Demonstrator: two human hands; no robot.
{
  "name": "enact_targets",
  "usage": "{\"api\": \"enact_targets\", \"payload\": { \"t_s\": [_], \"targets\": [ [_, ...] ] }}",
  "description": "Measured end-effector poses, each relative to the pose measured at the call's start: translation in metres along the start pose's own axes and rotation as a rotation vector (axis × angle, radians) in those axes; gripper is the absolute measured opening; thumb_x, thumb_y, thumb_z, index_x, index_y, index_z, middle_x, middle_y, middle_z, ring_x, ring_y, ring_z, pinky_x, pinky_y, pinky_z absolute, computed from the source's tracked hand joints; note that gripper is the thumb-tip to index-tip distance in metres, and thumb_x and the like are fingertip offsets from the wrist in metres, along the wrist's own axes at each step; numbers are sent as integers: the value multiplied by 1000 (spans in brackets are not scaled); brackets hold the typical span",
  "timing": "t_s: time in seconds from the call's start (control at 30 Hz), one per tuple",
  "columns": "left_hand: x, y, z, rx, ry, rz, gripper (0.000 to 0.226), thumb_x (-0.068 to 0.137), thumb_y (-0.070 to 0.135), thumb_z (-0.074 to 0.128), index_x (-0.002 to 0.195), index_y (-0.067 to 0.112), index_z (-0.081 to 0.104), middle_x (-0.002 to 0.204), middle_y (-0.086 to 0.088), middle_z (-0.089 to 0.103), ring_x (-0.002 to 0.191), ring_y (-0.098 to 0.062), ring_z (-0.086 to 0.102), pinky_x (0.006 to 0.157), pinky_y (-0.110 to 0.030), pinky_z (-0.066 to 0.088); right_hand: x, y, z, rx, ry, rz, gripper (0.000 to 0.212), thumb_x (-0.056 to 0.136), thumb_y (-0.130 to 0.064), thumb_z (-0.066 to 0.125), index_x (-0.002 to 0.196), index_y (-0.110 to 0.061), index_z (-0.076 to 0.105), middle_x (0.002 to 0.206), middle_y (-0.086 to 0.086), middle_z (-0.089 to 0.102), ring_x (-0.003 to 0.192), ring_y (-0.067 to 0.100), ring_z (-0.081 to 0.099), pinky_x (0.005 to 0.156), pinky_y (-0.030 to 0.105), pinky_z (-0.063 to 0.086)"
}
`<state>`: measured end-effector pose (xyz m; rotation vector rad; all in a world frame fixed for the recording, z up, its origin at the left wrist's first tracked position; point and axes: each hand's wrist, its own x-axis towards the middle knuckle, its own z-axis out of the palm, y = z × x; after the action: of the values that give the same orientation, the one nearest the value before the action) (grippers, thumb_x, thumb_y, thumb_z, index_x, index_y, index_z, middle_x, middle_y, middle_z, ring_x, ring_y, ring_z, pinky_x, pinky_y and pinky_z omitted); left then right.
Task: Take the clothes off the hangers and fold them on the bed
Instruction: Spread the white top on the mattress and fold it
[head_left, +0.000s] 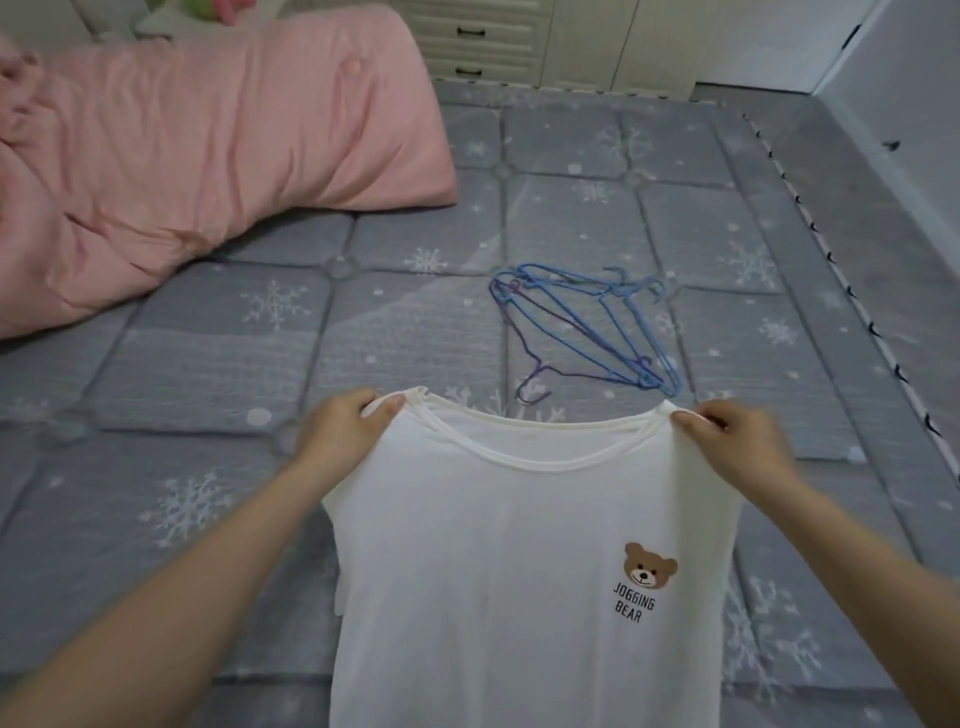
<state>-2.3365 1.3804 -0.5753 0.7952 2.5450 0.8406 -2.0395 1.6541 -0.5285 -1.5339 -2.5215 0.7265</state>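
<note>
A white T-shirt (493, 561) with a small bear print and the words JOGGING BEAR hangs spread out in front of me, its front facing me. My left hand (348, 421) pinches its left shoulder and my right hand (737, 436) pinches its right shoulder, holding it up over the bed (208, 374). Just beyond the collar, several empty blue and purple wire hangers (587, 327) lie in a heap on the bed. The shirt's lower part runs out of view at the bottom.
The bed has a grey quilted cover with snowflakes. A bunched pink duvet (197, 145) fills its far left. A white drawer cabinet (493, 41) stands past the far edge, and a white wall (909, 104) runs along the right side.
</note>
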Motion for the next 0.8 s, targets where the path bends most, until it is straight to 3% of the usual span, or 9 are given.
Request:
{"api": "enact_targets", "payload": {
  "t_s": [0.2, 0.47, 0.53, 0.6, 0.67, 0.8],
  "targets": [
    [56, -27, 43, 76, -67, -28, 41, 90, 52, 51, 67, 17, 55, 70, 1, 61, 73, -24, 58, 68, -35, 46, 38, 5, 49, -93, 35, 60, 21, 88, -41, 58, 75, -26, 63, 88, 6, 69, 87, 30, 60, 64, 31, 37],
    [80, -58, 106, 99, -138, -107, 33, 92, 42, 52, 67, 20, 49, 83, -12, 64, 85, -31, 59, 73, -37, 44, 62, 30, 103, -46, 25, 170, 33, 82, -47, 64, 66, -19, 60, 64, -6, 58, 69, 20, 55, 57, 30, 35],
    [84, -62, 122, 143, -120, -114, 28, 91, 40, 54, 72, 20, 54, 91, -12, 64, 93, -32, 58, 81, -40, 45, 69, 41, 118, 12, 1, 172, 29, 79, -46, 67, 69, -19, 61, 71, -5, 62, 72, 18, 57, 62, 30, 40],
    [85, -62, 132, 128, -45, -160, 23, 88, 40, 60, 91, 17, 64, 105, -11, 61, 105, -32, 54, 93, -43, 41, 74, 52, 131, 135, -27, 165, 25, 80, -40, 70, 80, -16, 64, 85, -3, 64, 80, 16, 58, 72, 30, 43],
    [81, -56, 141, 115, 36, -219, 33, 86, 39, 63, 110, 16, 63, 119, -11, 52, 117, -31, 44, 100, -41, 33, 75, 69, 142, 203, -21, 179, 28, 85, -37, 66, 97, -12, 65, 99, 2, 62, 91, 19, 58, 80, 29, 42],
    [65, -40, 156, 90, 72, -42, 32, 84, 32, 67, 111, 15, 64, 123, -8, 50, 119, -28, 39, 103, -36, 28, 68, 108, 141, 206, 26, 279, 31, 91, -28, 58, 107, -3, 64, 112, 15, 65, 103, 30, 60, 87, 34, 42]
  ]
}}
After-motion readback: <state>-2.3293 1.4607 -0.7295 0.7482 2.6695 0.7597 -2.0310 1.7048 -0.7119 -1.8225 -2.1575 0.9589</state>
